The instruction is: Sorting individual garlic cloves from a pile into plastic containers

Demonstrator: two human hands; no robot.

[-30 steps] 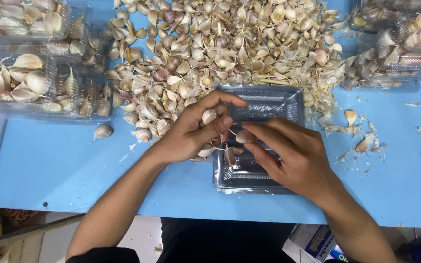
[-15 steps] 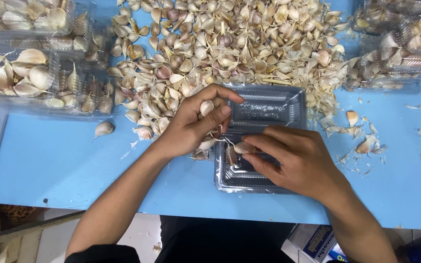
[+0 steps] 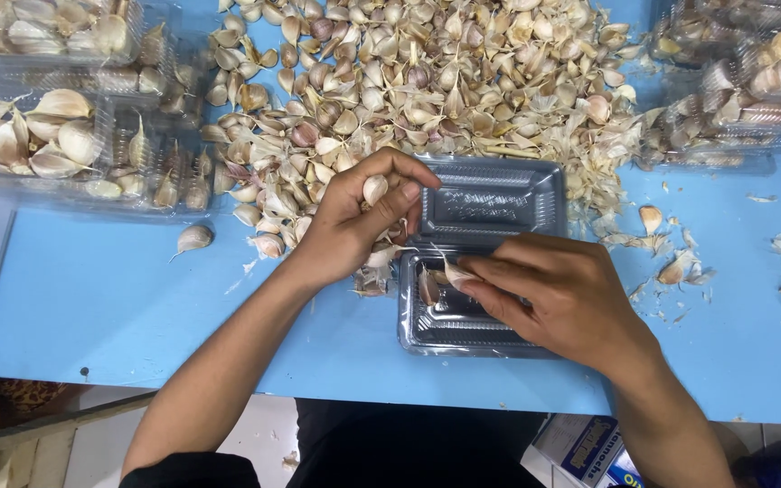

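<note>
Nearest to the person, both forearms came up from the near edge of the blue table (image 3: 137, 307), bare and bent a little toward each other. The right hand (image 3: 571, 303) lay palm down over the near half of an open clear plastic tray (image 3: 499, 203), with the wrist at the right and the fingers stretched to the left. Its grip was closed with thumb and forefinger on a garlic clove (image 3: 456, 274), which it held just above the tray's near compartment, with a thin tail of skin pointing up to the left. One more clove (image 3: 428, 287) lay inside that compartment, just left of the fingers.

A little farther and to the left, the left hand (image 3: 354, 226) was raised on its wrist, the fingers curled. Its grip was closed around several cloves, and one pale clove (image 3: 374, 188) showed between thumb and forefinger.

Behind both hands, a large pile of loose garlic cloves (image 3: 427, 81) covered the far middle of the table. A single clove (image 3: 193, 239) lay apart at the left. Filled clear containers stood at the far left (image 3: 65, 145) and far right (image 3: 752, 81), and dry skins (image 3: 671, 267) were scattered at the right.
</note>
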